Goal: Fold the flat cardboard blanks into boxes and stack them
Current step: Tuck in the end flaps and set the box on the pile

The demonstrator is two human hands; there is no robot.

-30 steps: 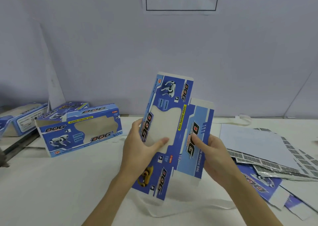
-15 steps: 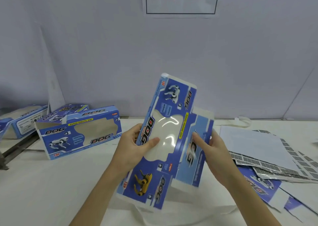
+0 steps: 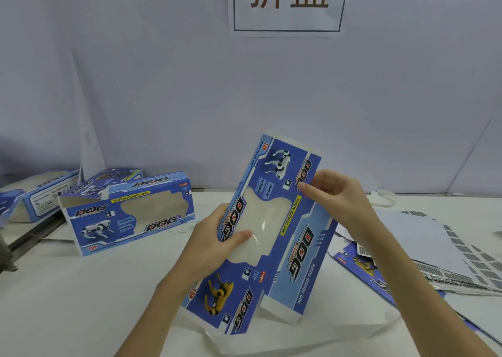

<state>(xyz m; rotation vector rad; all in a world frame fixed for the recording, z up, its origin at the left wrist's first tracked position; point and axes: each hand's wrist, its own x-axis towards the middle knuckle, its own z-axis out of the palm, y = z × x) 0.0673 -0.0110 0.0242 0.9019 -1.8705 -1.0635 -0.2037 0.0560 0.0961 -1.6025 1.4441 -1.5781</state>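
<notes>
I hold a blue printed cardboard blank [image 3: 274, 237] with a clear window, tilted up over the table's middle. My left hand [image 3: 214, 244] grips its left edge, thumb lying on the window. My right hand [image 3: 335, 196] pinches the blank's upper right edge near the top. A folded blue box [image 3: 127, 212] stands at the left, with two more boxes [image 3: 43, 193] behind it. Flat blanks [image 3: 423, 250] lie in a loose pile at the right.
The white table [image 3: 81, 302] runs under everything. A white strip of paper [image 3: 298, 337] lies below the blank. A sign with brown characters [image 3: 288, 3] hangs on the pale wall. A dark metal bar [image 3: 24, 242] crosses the far left edge.
The blank has tilted further, its top leaning right. My right hand moved up from the blank's middle right panel to its upper right edge. My left hand keeps its grip.
</notes>
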